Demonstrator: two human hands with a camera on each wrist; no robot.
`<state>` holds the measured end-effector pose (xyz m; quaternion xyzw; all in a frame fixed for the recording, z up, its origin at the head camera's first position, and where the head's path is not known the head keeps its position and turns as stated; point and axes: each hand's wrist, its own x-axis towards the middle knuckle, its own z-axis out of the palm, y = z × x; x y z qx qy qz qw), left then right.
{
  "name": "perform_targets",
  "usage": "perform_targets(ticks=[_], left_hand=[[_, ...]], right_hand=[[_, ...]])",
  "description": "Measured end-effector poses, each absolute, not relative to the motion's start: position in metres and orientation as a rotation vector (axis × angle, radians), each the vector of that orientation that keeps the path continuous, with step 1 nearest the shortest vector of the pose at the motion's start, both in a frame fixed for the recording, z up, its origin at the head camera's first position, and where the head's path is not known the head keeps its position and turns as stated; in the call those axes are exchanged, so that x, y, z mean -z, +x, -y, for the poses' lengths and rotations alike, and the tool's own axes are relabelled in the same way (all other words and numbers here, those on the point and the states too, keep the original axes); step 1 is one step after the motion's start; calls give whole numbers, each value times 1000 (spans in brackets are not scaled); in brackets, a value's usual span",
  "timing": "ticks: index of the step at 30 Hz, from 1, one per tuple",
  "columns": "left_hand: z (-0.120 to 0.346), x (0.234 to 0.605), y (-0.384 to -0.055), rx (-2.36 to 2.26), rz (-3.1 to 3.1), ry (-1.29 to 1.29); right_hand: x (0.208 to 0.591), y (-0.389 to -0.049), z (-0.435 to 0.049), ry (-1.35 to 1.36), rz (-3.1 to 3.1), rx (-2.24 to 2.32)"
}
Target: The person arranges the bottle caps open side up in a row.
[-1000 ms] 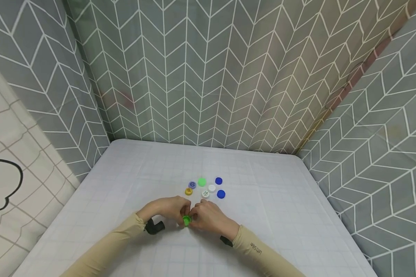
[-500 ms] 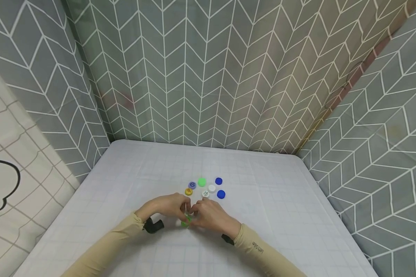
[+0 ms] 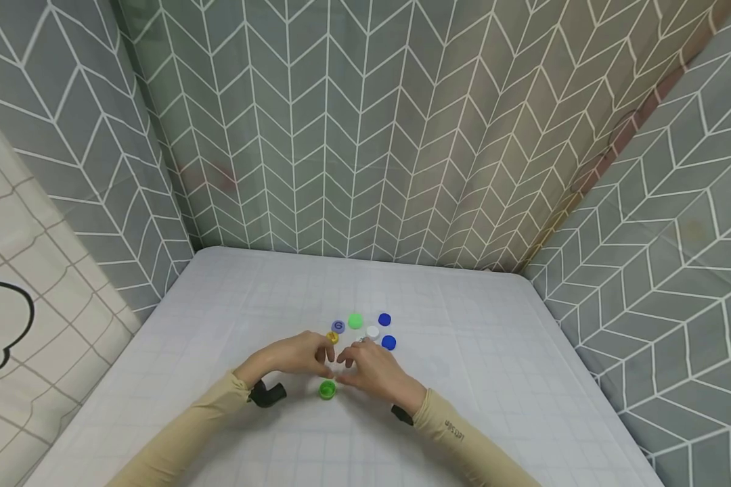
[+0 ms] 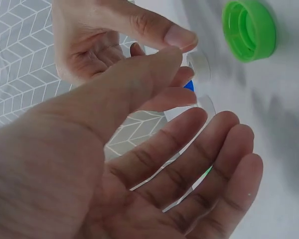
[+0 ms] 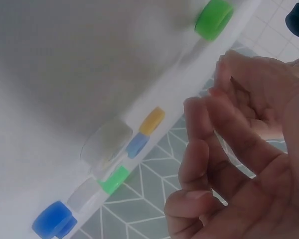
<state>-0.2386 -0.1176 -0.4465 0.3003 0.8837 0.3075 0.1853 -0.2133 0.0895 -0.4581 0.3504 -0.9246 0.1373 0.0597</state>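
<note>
A green bottle cap [image 3: 327, 389] lies on the white-covered table, hollow side up, just in front of both hands. My left hand [image 3: 301, 353] hovers behind and left of it, fingers bent loosely and holding nothing. On the other side, my right hand [image 3: 376, 370] is likewise loosely curved and apart from the cap. The fingertips of the two hands are close together. In the left wrist view the cap [image 4: 264, 34] stands clear of all fingers, and the right wrist view shows the cap [image 5: 214, 21] beyond the fingertips.
Behind the hands lie more caps: yellow [image 3: 332, 337], purple [image 3: 338, 327], light green [image 3: 355, 320], white [image 3: 372, 332] and two blue, one farther back [image 3: 384, 319] and one nearer [image 3: 388, 343]. Another white cap is mostly hidden by my right hand. Patterned curtains [image 3: 353, 135] surround the table.
Earlier the fingers of both hands were at the green cap. They have let go and drawn back toward the other caps, and the cap now lies on the table.
</note>
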Motion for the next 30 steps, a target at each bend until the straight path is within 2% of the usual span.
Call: perform_targets(ticks=[18, 30], left_hand=[[123, 448, -250, -923, -2586, 726], [125, 448, -256, -881, -2704, 594]], right_hand=[[457, -226, -91, 827, 2864, -596], [459, -236, -89, 762, 2877, -612]])
